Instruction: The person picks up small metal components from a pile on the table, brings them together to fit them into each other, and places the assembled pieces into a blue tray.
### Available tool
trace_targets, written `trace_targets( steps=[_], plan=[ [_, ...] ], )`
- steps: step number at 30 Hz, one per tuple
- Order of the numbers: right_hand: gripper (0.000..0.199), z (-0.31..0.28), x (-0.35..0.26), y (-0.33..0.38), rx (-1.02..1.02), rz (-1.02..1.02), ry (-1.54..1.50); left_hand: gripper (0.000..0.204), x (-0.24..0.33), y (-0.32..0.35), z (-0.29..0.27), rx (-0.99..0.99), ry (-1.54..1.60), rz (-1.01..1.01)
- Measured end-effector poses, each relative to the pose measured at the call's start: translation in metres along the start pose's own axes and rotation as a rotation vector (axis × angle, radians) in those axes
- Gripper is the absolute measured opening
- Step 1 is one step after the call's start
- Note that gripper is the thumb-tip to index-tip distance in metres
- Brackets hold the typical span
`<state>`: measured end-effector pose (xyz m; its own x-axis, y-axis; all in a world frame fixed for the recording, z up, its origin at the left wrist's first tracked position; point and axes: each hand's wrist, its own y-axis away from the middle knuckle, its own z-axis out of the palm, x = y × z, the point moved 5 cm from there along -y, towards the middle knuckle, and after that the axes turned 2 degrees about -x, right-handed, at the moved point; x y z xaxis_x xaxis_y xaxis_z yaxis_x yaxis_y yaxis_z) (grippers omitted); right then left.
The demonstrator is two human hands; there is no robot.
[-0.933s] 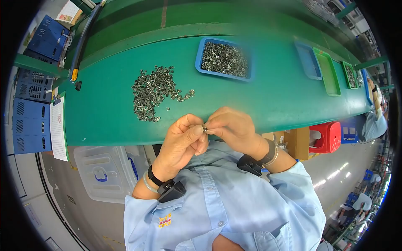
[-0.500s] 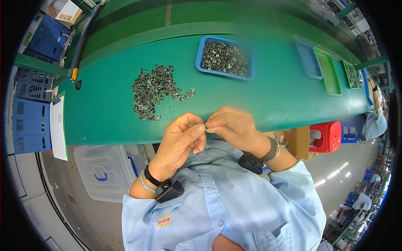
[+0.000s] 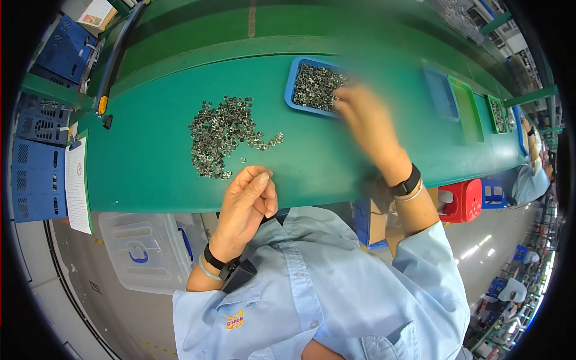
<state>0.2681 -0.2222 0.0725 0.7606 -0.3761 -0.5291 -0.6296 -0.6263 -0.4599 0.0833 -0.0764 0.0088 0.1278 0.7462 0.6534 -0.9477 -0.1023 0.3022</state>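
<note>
My left hand (image 3: pixel 252 193) is at the near edge of the green table, thumb pressed against curled fingers. Whatever may be between the fingertips is too small or hidden to make out. Beyond it lies a loose pile of small shiny metal pieces (image 3: pixel 219 135), with a few strays trailing right. My right hand (image 3: pixel 367 126) reaches forward over the right end of a blue tray (image 3: pixel 290 84) that holds many similar small metal pieces (image 3: pixel 315 86). Motion smears its fingers, and their grip is unclear.
Farther right on the table (image 3: pixel 144 162) lie another blue tray (image 3: pixel 442 93), a green tray (image 3: pixel 467 111) and a small green tray (image 3: pixel 498 114) with parts. A clipboard (image 3: pixel 78 180) and blue crates (image 3: pixel 37 180) stand left. Below are a clear lidded box (image 3: pixel 144 252) and a red stool (image 3: pixel 464 201).
My right hand has left my left hand and moved forward and right to the blue tray. My left hand has stayed near the table edge, fingers still closed.
</note>
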Motion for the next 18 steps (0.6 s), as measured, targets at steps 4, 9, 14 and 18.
trace_targets(
  steps=[4,9,14,18],
  plan=[
    [0.013,0.045,-0.025,0.004,-0.255,-0.053,-0.012,0.015,0.001,0.0,-0.002,-0.009,0.044,-0.015],
    [0.01,0.069,-0.041,0.0,-0.385,-0.072,0.019,0.015,0.001,-0.001,-0.002,-0.028,0.057,-0.048],
    [0.009,0.055,-0.028,0.003,-0.369,0.021,-0.113,0.015,0.002,-0.003,-0.002,-0.055,0.053,-0.062],
    [0.011,0.044,-0.017,0.01,-0.308,0.044,-0.084,0.015,0.003,-0.004,-0.001,-0.06,0.049,-0.066]
  ],
)
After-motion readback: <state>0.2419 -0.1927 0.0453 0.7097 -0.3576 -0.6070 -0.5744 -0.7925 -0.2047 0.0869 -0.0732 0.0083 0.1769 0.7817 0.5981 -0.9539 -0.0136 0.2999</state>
